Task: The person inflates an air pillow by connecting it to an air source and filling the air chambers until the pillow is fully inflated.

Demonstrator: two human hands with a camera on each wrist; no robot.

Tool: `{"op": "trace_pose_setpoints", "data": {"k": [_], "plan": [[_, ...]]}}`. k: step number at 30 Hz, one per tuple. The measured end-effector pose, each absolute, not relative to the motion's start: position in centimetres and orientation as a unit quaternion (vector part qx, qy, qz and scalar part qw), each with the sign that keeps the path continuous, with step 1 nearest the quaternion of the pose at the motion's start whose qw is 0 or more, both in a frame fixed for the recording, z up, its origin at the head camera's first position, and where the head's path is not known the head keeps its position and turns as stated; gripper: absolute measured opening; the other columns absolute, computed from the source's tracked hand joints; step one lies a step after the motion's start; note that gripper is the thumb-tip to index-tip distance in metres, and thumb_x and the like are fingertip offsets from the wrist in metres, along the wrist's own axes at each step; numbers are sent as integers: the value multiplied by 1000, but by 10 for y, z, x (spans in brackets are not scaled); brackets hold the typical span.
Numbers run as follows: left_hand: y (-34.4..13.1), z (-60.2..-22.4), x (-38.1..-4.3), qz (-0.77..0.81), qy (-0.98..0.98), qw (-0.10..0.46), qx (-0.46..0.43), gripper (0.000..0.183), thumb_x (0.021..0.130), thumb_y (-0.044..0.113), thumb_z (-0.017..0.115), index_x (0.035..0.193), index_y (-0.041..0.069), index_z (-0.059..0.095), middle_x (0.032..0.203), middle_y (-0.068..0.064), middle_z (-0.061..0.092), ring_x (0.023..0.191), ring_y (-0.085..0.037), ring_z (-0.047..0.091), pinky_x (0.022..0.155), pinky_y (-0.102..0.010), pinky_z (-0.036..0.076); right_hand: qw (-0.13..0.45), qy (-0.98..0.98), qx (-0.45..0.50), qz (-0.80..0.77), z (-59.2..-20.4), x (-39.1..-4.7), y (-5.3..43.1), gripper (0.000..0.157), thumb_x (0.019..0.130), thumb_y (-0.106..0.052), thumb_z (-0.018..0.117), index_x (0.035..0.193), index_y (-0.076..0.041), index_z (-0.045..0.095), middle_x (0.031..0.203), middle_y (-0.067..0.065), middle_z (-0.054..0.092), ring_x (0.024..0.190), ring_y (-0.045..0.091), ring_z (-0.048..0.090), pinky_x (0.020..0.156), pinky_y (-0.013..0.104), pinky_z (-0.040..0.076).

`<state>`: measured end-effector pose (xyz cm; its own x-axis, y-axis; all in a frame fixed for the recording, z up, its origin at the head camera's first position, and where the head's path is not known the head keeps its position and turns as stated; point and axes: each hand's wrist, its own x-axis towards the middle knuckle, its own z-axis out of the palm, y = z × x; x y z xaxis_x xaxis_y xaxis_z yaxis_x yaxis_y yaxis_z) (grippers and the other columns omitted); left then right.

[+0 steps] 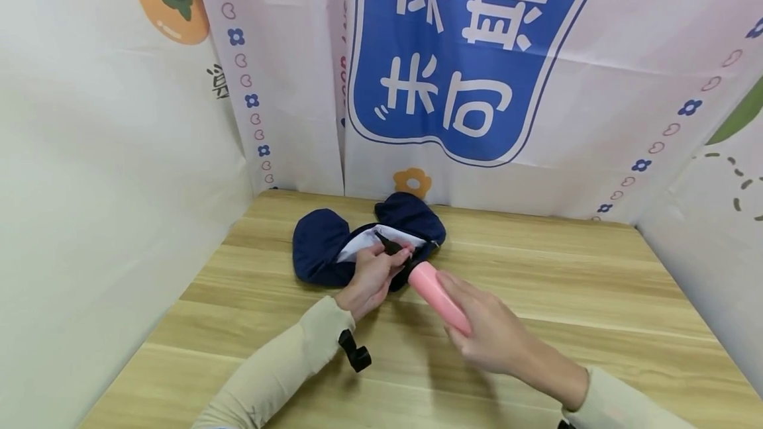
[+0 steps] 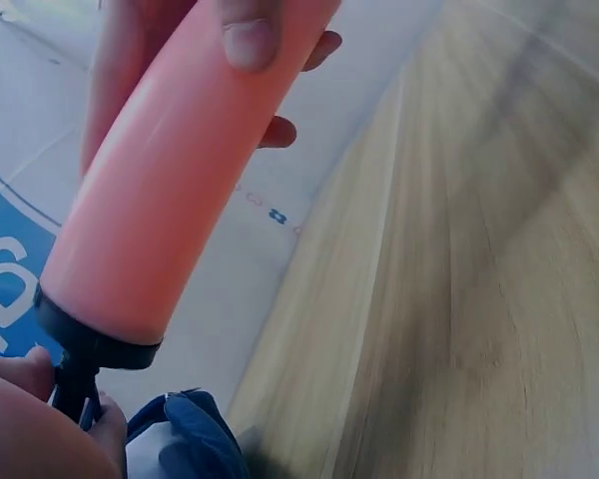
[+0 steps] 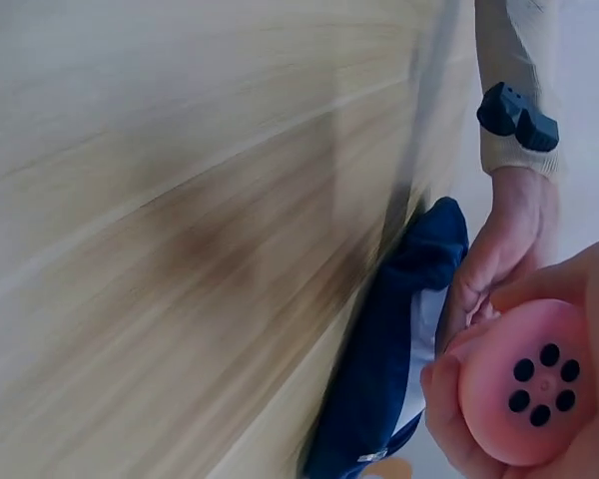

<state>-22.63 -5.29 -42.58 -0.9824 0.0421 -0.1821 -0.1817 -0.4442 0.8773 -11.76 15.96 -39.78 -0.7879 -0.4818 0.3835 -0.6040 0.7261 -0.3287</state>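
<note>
Apparently mid-fitting: right hand point(image 1: 491, 333) wrapped round pink cylinder point(image 1: 440, 298), left hand point(image 1: 371, 280) pinching its black stem point(image 1: 390, 244) at the open navy pouch point(image 1: 318, 243), near the table's point(image 1: 596, 283) far edge, towards the far left corner. Next move probably calls for steady alignment. Left fingers partly hidden; whether stem touches white lining point(image 1: 356, 243), can't tell.

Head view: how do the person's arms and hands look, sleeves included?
The left sleeve and right sleeve are cream-coloured and reach the wrists. A small, blocky black device sits at the left cuff; only a sliver of a black piece shows at the right sleeve. The left hand and right hand wear no gloves.
</note>
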Motion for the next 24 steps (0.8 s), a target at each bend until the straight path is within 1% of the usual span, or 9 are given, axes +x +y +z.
{"op": "trace_pose_setpoints", "data": {"k": [3, 6, 9, 14, 16, 18, 21, 24], "plan": [[-54, -427, -229, 849, 520, 69, -63, 24, 97, -12, 65, 121, -14, 63, 128, -22, 70, 105, -14, 75, 93, -23, 60, 119, -919, 304, 222, -398, -111, 172, 79, 88, -11, 80, 158, -2, 46, 157, 17, 55, 138, 32, 61, 111, 51, 53], [-56, -427, -233, 852, 516, 69, -58, 23, 96, -13, 65, 119, -13, 64, 124, -20, 72, 106, -15, 75, 92, -23, 61, 108, -923, 300, 217, -395, -100, 184, 81, 90, -14, 81, 161, -5, 42, 161, 14, 51, 141, 31, 59, 112, 51, 51], [-58, -426, -238, 854, 512, 67, -59, 22, 97, -11, 66, 119, -12, 64, 116, -14, 74, 104, -14, 74, 89, -22, 61, 113, -926, 297, 203, -389, -88, 196, 83, 90, -17, 82, 162, -10, 42, 161, 10, 52, 139, 27, 61, 110, 51, 53], [-61, -423, -239, 862, 499, 58, -68, 20, 98, -9, 65, 119, -9, 64, 111, -11, 75, 105, -13, 72, 82, -19, 58, 125, -929, 299, 181, -376, -69, 209, 87, 86, -19, 86, 162, -17, 44, 158, 3, 56, 131, 22, 66, 103, 49, 59], [-59, -422, -237, 866, 491, 63, -68, 21, 97, -11, 66, 118, -9, 63, 109, -10, 75, 103, -13, 72, 82, -20, 59, 131, -929, 299, 177, -373, -67, 208, 87, 84, -19, 87, 160, -17, 46, 157, 3, 57, 129, 21, 68, 101, 49, 60], [-54, -421, -233, 871, 481, 81, -66, 25, 96, -13, 65, 121, -9, 62, 108, -8, 74, 101, -11, 73, 85, -20, 60, 141, -928, 298, 171, -373, -69, 203, 84, 83, -19, 86, 159, -14, 49, 155, 5, 59, 127, 22, 69, 100, 48, 61], [-47, -421, -227, 875, 468, 107, -65, 30, 98, -13, 63, 128, -11, 60, 106, -6, 74, 99, -10, 74, 91, -22, 61, 151, -928, 295, 167, -376, -81, 189, 78, 83, -16, 84, 155, -8, 53, 153, 9, 61, 123, 25, 71, 96, 47, 62], [-44, -422, -225, 881, 455, 108, -75, 30, 101, -10, 60, 131, -13, 57, 105, -6, 74, 101, -11, 74, 95, -23, 60, 158, -928, 293, 168, -383, -97, 173, 74, 83, -13, 81, 152, -4, 56, 150, 13, 63, 123, 29, 71, 95, 47, 63]]}}
